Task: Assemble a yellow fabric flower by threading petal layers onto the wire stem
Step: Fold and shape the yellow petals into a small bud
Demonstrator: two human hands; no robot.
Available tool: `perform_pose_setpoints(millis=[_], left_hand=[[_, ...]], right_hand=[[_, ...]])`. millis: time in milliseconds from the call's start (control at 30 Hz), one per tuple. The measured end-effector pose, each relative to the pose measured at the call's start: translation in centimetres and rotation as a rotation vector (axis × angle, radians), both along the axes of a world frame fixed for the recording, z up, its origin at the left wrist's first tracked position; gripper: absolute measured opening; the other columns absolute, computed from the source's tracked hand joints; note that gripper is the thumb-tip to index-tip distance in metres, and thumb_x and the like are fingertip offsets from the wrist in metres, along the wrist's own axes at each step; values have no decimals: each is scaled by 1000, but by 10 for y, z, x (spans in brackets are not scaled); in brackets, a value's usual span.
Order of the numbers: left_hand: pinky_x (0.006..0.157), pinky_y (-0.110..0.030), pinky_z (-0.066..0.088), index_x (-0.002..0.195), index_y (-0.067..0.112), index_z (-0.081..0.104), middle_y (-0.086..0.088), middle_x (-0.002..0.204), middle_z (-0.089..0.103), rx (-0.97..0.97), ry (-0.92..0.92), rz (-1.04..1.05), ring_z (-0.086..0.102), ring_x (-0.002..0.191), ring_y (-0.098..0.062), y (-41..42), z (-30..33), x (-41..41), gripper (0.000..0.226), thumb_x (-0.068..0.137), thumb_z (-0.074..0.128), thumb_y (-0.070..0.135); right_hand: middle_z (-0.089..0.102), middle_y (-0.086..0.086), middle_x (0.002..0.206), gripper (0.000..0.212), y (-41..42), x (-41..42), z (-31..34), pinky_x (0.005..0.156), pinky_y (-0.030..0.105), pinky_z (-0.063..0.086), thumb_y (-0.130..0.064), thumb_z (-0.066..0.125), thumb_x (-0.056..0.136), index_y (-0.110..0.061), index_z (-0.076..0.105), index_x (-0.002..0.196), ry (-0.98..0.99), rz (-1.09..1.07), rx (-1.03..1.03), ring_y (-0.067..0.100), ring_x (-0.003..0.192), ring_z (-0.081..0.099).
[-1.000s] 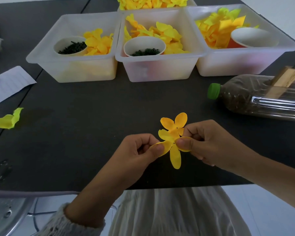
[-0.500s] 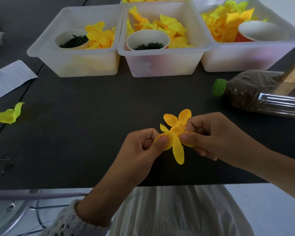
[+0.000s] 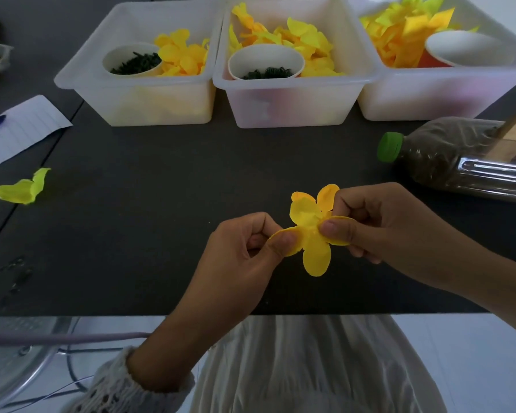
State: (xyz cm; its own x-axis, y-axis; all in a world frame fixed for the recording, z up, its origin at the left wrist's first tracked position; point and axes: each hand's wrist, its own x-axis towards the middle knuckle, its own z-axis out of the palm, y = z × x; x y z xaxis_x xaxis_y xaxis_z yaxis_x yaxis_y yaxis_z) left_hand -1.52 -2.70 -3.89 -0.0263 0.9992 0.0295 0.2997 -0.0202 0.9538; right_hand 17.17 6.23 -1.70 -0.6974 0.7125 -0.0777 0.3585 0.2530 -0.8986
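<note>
A yellow fabric flower with several petals hangs above the near part of the black table. My left hand pinches its left petal between thumb and fingers. My right hand pinches the flower's middle and right petal, thumb on top. No wire stem shows; the hands and petals hide whatever is behind the flower. Three clear bins hold loose yellow petals: left bin, middle bin, right bin. White cups in the left and middle bins hold dark green pieces.
A plastic bottle with a green cap lies on its side at the right, a wooden piece on it. A loose yellow-green petal lies at the left. Lined paper with a blue pen is at the far left. The table edge runs close below my hands.
Both hands stay on the flower and have shifted it slightly; the petals have spread flatter toward me. The view has moved closer to the table.
</note>
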Motion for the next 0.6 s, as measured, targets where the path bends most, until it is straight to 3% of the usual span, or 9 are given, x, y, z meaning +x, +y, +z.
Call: perform_pose_setpoints(millis=[267, 333, 433, 500, 533, 600], left_hand=[[46, -7, 31, 64, 28, 54, 17, 45, 45, 6, 11, 29, 40, 42, 1, -4, 3, 0, 23, 82, 54, 43], [46, -7, 31, 65, 26, 55, 18, 44, 46, -3, 2, 42, 41, 42, 2, -3, 4, 0, 23, 83, 54, 40], [46, -6, 32, 67, 22, 59, 19, 42, 43, -6, -30, 76, 40, 41, 2, -3, 4, 1, 22, 84, 57, 36], [47, -8, 32, 68, 24, 61, 17, 43, 40, 11, -15, 97, 37, 42, 0, -4, 4, 2, 21, 84, 60, 38], [47, -10, 33, 68, 25, 62, 15, 45, 41, 26, 24, 108, 38, 44, -2, -5, 3, 2, 21, 85, 62, 38], [50, -11, 37, 72, 25, 63, 12, 53, 49, 64, 171, 143, 46, 50, -4, -7, 1, 3, 19, 87, 63, 37]], right_hand=[[64, -1, 66, 25, -4, -2, 0, 50, 17, 46, -53, 58, 79, -28, 60, 74, 55, 33, -56, 5, 51, 55], [65, -5, 74, 29, -5, -2, 0, 52, 18, 48, -62, 55, 82, -33, 60, 82, 63, 36, -41, 8, 57, 59], [67, -7, 81, 49, -6, -2, 1, 55, 21, 50, -79, 52, 71, -37, 57, 96, 14, 77, -152, 11, 63, 63], [67, -9, 84, 49, -9, -3, -1, 58, 21, 52, -76, 55, 70, -40, 51, 104, -60, 66, -237, 8, 69, 65], [65, -12, 90, 49, -13, -3, -3, 62, 21, 53, -72, 58, 68, -43, 48, 106, -106, 20, -203, 3, 78, 65], [54, -20, 104, 45, -24, -6, -5, 75, 22, 50, -68, 57, 69, -49, 40, 105, -188, -165, 135, 0, 94, 57]])
